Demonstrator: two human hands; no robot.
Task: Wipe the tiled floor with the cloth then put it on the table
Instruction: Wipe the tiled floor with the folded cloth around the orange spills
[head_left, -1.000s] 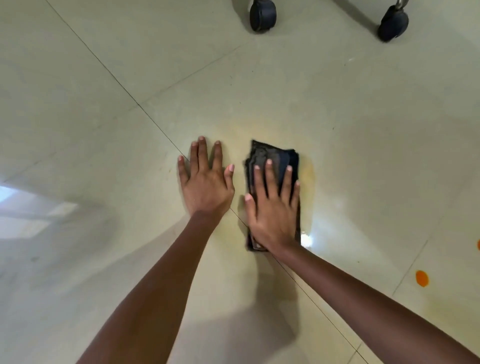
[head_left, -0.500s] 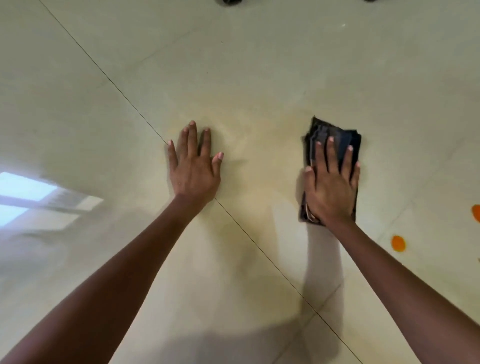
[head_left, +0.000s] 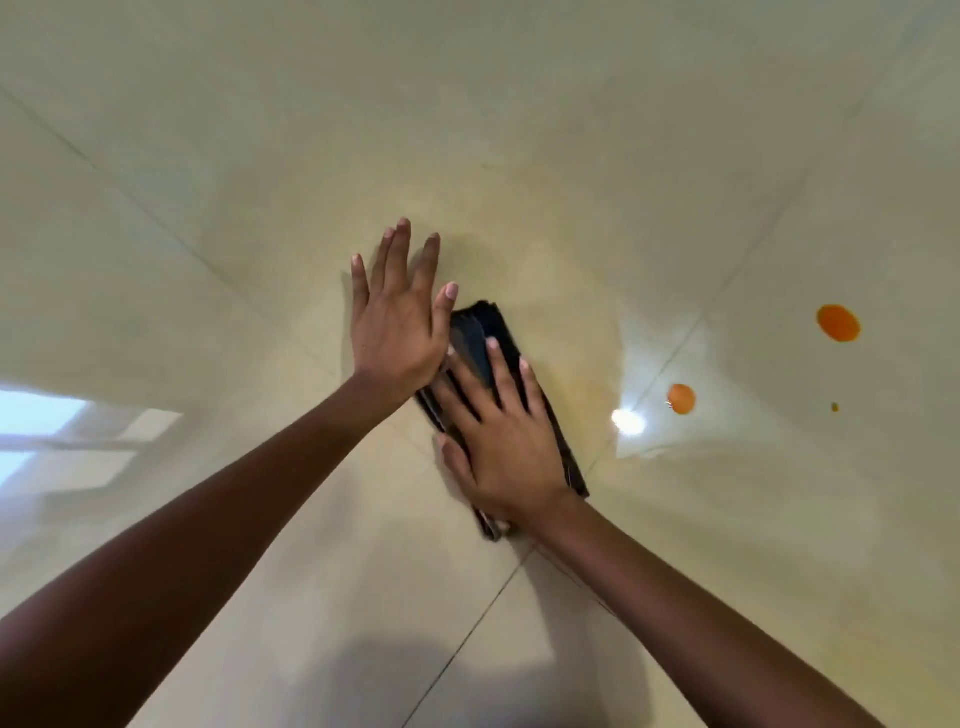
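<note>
The dark folded cloth (head_left: 500, 325) lies flat on the tiled floor (head_left: 571, 182), directly under the right hand (head_left: 504, 441). That hand is open, with its fingers straight and spread, pressing down on the cloth with the palm. The left hand (head_left: 397, 332) is also open and holds nothing. It is planted flat on the bare tile just beside the right hand's fingertips, and its thumb lies against or very near the cloth's far corner; I cannot tell whether they touch. The cloth is folded into a narrow, layered strip. Its long axis follows the line of the right hand from wrist to fingertips. One short end pokes out past the fingertips and leans a little toward the left hand, and the other short end shows behind the heel of the palm. It looks soft, light and limp, so it should slide easily on this glossy floor under flat pressure. It is likely to unfold or sag if lifted by one corner, so pinching the whole stack of layers across its middle, thumb under one long edge, seems the safer hold. Two orange spots (head_left: 838, 322) (head_left: 681, 398) sit well out beyond the right hand's little-finger side. The table is not in view.
</note>
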